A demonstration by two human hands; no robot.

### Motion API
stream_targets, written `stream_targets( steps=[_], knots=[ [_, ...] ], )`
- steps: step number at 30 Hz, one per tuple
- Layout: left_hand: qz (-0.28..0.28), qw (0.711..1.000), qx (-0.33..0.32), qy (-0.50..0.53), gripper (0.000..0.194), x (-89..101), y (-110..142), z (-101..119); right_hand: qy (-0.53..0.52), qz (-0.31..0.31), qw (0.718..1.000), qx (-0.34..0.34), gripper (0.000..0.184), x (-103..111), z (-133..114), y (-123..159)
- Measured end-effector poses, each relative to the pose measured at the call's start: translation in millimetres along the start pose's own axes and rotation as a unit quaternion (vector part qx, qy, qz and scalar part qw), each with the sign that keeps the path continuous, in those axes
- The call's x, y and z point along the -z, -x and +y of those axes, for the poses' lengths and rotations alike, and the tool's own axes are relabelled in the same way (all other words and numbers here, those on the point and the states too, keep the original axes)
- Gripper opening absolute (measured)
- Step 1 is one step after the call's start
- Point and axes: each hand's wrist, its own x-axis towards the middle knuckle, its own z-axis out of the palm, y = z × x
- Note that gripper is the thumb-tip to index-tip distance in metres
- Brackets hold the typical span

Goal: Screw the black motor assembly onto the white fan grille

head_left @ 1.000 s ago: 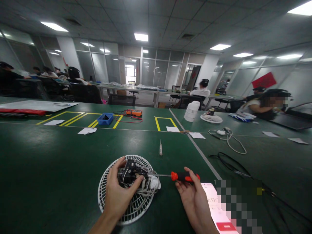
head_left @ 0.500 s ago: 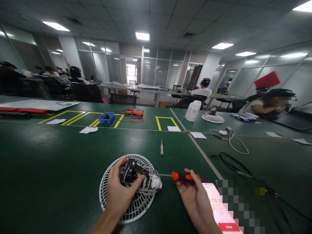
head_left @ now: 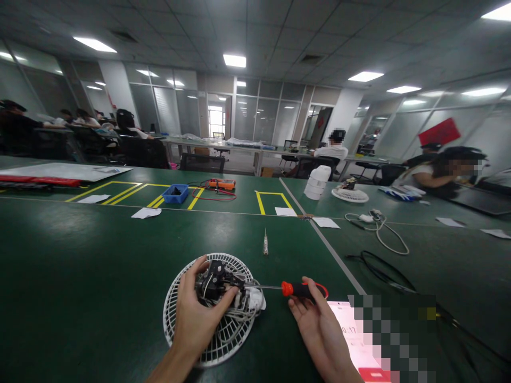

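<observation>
A white round fan grille (head_left: 175, 319) lies on the green table in front of me, with a black fan motor (head_left: 216, 276) and bundled grey cable (head_left: 239, 313) on top. My left hand (head_left: 199, 308) is closed around the motor, thumb at its near side. In my right hand (head_left: 319, 319) is a red-and-black screwdriver (head_left: 297, 289), its handle between thumb and fingers. The shaft points left and its tip meets the right end of the motor assembly; the exact contact point is too small to make out. Beyond the grille lies a small clear-handled screwdriver (head_left: 265, 244).
A lit phone (head_left: 347, 330) lies beside my right hand. Black cables (head_left: 387, 276) and a grey cord (head_left: 383, 231) are on the right. Farther back stand a blue tray (head_left: 175, 194), an orange multimeter (head_left: 222, 184), a white cylinder (head_left: 317, 182) and another grille (head_left: 350, 194). People sit around.
The screwdriver's handle has turned a little in my right hand, its red patch showing differently. My left hand keeps the same hold on the motor.
</observation>
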Motion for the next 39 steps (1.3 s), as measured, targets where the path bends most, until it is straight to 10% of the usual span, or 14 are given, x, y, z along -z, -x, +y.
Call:
stream_targets(
  steps=[17, 39],
  knots=[
    [-0.002, 1.0, 0.019, 0.009, 0.092, 0.5, 0, 0, 0.071, 0.014, 0.994, 0.083, 0.06, -7, -1, 12],
    [-0.005, 1.0, -0.003, -0.007, 0.085, 0.5, 1, -1, 0.006, -0.021, 1.0, 0.007, 0.061, -7, -8, 14]
  ],
)
